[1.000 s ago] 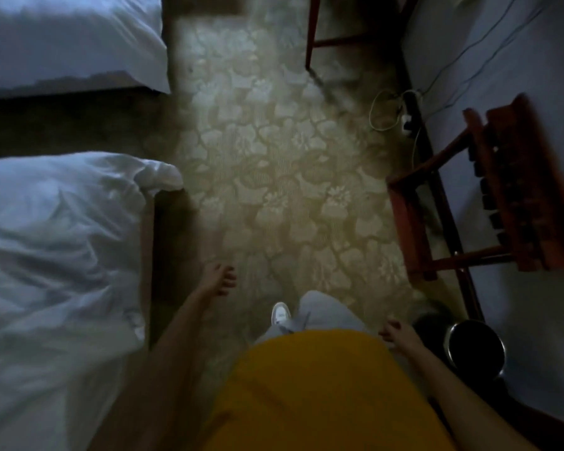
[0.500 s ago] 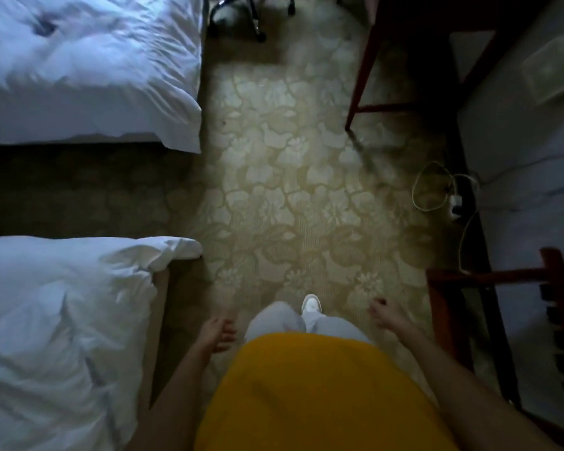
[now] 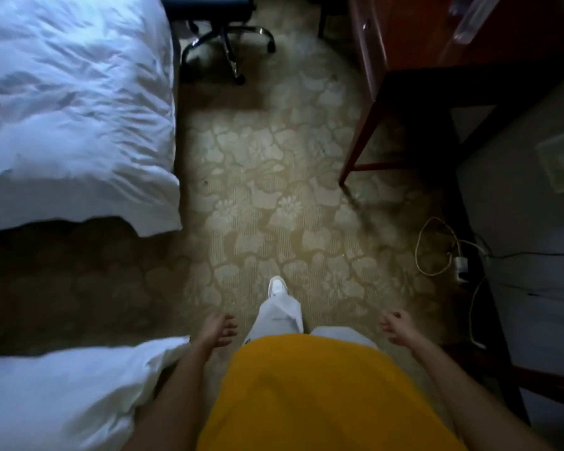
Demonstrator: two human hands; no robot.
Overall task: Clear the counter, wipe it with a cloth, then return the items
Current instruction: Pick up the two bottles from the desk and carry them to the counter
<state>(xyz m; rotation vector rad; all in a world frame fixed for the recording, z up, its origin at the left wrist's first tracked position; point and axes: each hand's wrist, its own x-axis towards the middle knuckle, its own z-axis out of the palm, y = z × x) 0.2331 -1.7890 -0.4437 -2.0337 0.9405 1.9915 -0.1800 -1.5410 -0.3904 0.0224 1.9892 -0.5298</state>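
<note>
Big picture first: patterned carpet point(image 3: 274, 203) fills the middle, with a white bed point(image 3: 72, 109) at ten o'clock and a second bed point(image 3: 62, 395) at seven o'clock. At one o'clock stands the reddish wooden worktop point(image 3: 414, 37), only its near edge and leg in frame, with what looks like a clear plastic bottle point(image 3: 469, 17) lying on top. I cannot tell what else sits up there. A wheeled office chair point(image 3: 225, 43) is parked at twelve o'clock, just beside that worktop.

The person in the yellow top is mid-stride, one white shoe point(image 3: 276, 285) forward. Left hand point(image 3: 217, 330) at six o'clock hangs loose, fingers relaxed, grip released, nothing in it. Right hand point(image 3: 396, 327) at five o'clock, fingers lightly curled, also carrying nothing. No cloth in sight.

The hazard, I'd judge, is at four o'clock: a white cable point(image 3: 437, 249) loops on the floor near the charger point(image 3: 460, 264), close to the walking line. A foot drifting right could snag it. The dim light adds to the risk.
</note>
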